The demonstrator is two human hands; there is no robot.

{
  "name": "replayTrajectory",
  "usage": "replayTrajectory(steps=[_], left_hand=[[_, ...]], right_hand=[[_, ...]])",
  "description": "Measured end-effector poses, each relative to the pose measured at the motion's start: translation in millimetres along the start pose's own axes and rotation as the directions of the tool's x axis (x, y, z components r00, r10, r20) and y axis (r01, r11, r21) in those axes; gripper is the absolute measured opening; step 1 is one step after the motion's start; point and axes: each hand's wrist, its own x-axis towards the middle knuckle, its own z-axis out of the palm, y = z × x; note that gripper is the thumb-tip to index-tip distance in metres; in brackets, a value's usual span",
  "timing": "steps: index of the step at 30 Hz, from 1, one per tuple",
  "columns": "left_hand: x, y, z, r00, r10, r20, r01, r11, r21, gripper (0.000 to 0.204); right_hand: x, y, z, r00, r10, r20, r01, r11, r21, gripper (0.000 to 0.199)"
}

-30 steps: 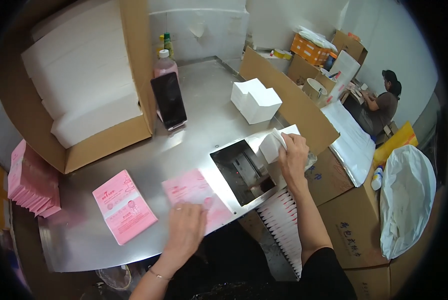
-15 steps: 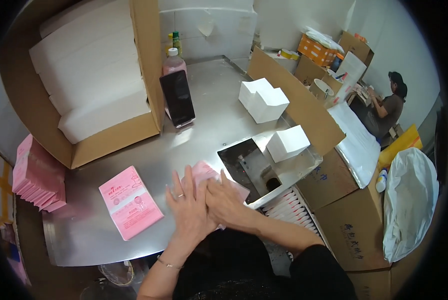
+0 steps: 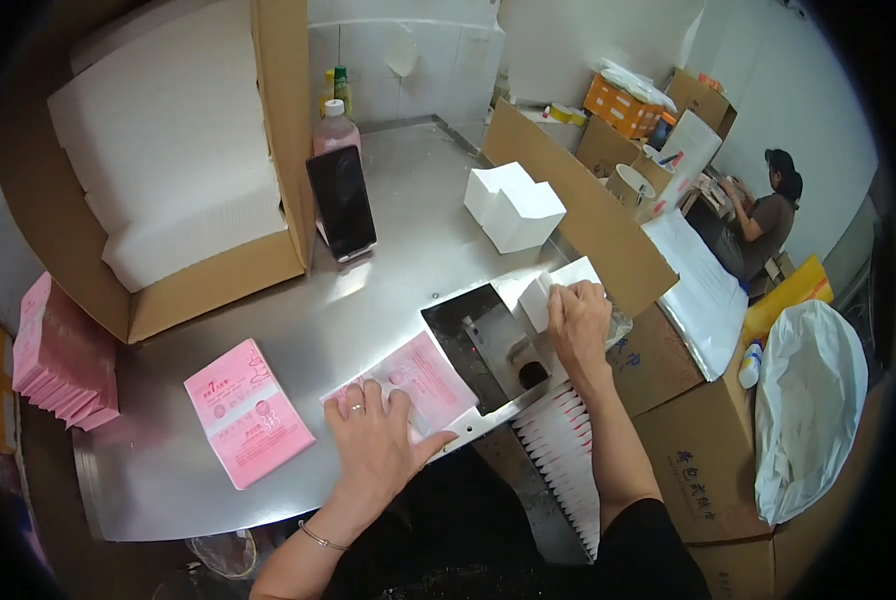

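Observation:
My left hand (image 3: 373, 430) rests on a flat pink plastic packet (image 3: 433, 380) on the metal table, fingers spread and slightly bent, thumb along the near edge. The packet lies against the left side of a rectangular opening (image 3: 458, 320) in the tabletop. Beyond the opening, my right hand (image 3: 580, 325) is closed on a small stack of white paper tissues (image 3: 578, 270); its fingertips are bunched at the top and partly hide the stack. A pile of printed pink packets (image 3: 248, 415) lies left of my left hand.
Another white tissue stack (image 3: 513, 210) stands farther back. A phone (image 3: 343, 205) leans on a bottle (image 3: 336, 130) beside a large carton (image 3: 213, 285) of white paper. More pink packets (image 3: 63, 350) stand at far left. Cartons (image 3: 713, 460) and a white bag (image 3: 813, 410) line the right; a person (image 3: 763, 220) sits behind.
My right hand has left the pink packet and moved right to the white tissue stack. My left hand has shifted slightly down, still on the packet, which now shows more fully.

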Motion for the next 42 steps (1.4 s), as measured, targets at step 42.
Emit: replayTrajectory(steps=[42], left_hand=[[-77,-94,-51,0.911,-0.312,-0.268,0.260,0.942,-0.211,0.027]], right_hand=[[-14,-53,-30,0.964,-0.223,-0.144,0.240,0.964,0.117,0.020]])
